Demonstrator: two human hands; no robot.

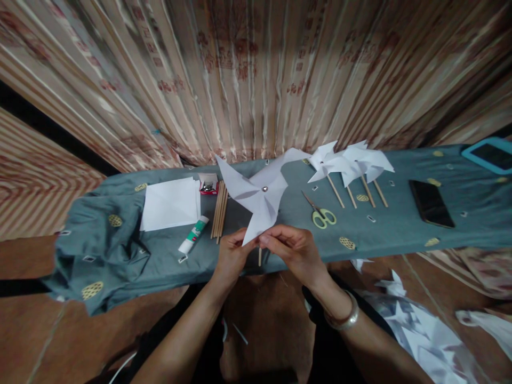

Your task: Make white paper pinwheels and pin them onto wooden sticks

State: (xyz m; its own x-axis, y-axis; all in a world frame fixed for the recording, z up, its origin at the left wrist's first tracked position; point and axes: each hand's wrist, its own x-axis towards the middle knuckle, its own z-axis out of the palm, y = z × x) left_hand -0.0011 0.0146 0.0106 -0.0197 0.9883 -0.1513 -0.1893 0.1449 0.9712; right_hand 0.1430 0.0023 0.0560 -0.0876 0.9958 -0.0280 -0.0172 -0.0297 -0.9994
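Head view: left hand (232, 250) and right hand (294, 250) both pinch the lower blade of a white pinwheel (258, 194), held just above the table's (400, 229) near edge. Sticks (219, 209), glue (193, 234) lie left; scissors (322, 214), finished pinwheels (352, 162) right.

We've got the pinwheel (260, 194) raised at the middle of the table (400, 234), left hand (232, 253) and right hand (294, 248) pinching its lower tip side by side. Left of it lie the sticks (220, 208), then the glue tube (193, 234), then the paper sheets (171, 204). A small box (208, 184) sits behind the sticks. Right of the pinwheel lie the scissors (320, 213), finished pinwheels (352, 162) behind them, the phone (431, 202) further right.
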